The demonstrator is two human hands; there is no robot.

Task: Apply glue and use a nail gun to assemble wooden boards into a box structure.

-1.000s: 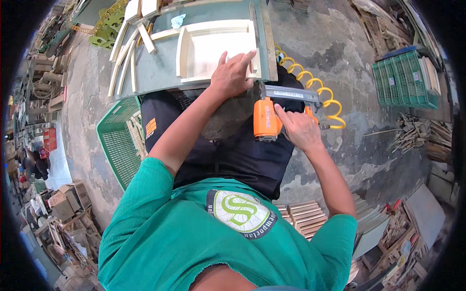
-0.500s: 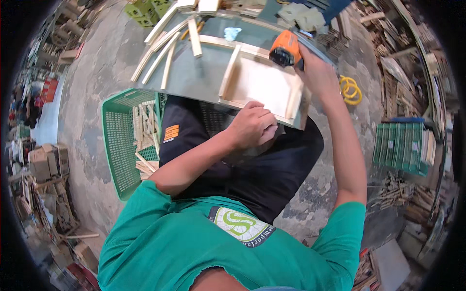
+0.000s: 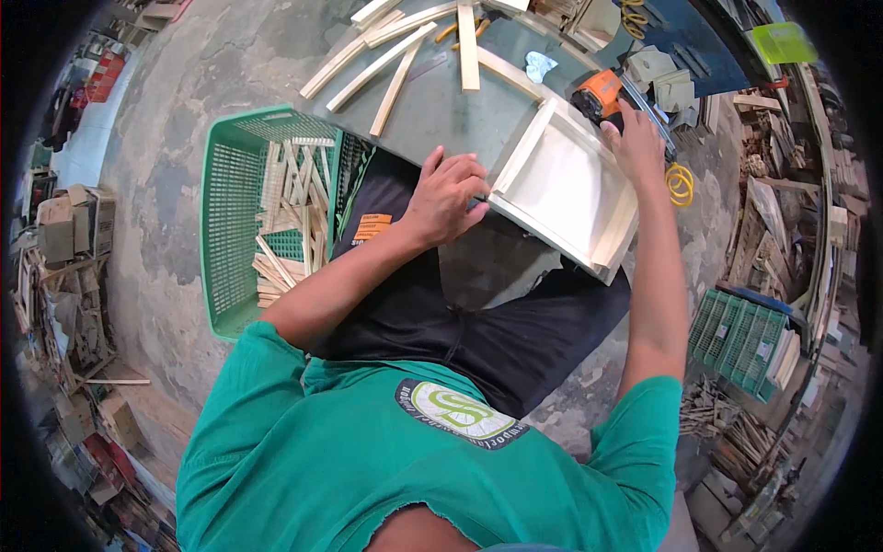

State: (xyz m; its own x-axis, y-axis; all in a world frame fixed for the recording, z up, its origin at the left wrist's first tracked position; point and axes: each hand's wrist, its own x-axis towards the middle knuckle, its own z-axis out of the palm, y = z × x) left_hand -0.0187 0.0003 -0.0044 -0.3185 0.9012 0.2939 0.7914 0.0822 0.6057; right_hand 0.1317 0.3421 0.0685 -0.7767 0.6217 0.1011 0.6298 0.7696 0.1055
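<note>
A shallow wooden box frame [image 3: 521, 156] with a pale flat panel [image 3: 578, 184] inside lies at the right of the grey work table, its near corner reaching past the table's edge. My right hand [image 3: 636, 147] is curled round the handle of an orange and black nail gun [image 3: 600, 92], at the frame's far right corner. Its palm side is hidden. My left hand [image 3: 448, 198] hovers at the table's near edge, left of the frame. Its fingers are spread and I see nothing held in them.
Loose wooden strips [image 3: 382, 69] lie on the grey table [image 3: 441, 124], with a crumpled light-blue scrap [image 3: 540, 66] farther right. At my left stands a green basket [image 3: 230, 221] of wood pieces. A yellow coiled hose [image 3: 680, 184] hangs at the right. Green crates [image 3: 738, 339] stand beyond it.
My left hand has left the frame's near edge and moved left, opening. The nail gun and my right hand shifted to the frame's far right corner. The whole view has swung, too.
</note>
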